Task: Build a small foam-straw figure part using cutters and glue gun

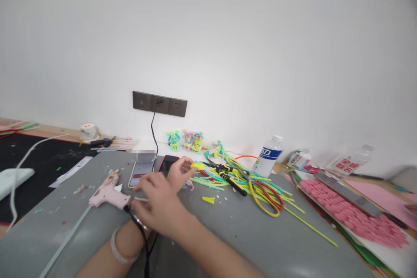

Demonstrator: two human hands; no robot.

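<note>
My left hand (178, 174) reaches forward beneath my right wrist, its thumb and fingers pinching a small yellow piece (198, 166). My right hand (158, 204) crosses over the left forearm, fingers apart and slightly bent, by the handle end of a pink hot glue gun (109, 195). The gun lies on its side, its nozzle crusted with glue and a long pale glue stick (67, 241) coming from its back. Another yellow piece (208, 200) rests on the grey table to the right. A lit phone (142, 169) lies just beyond my right hand.
Pliers (224, 173), scissors (257, 191) and yellow-green pipe cleaners or strips (286, 197) are heaped right of my hands. Small colourful figures (173, 140) stand by the wall. A water bottle (269, 156) stands behind the heap. The black cord (146, 243) runs under my right arm.
</note>
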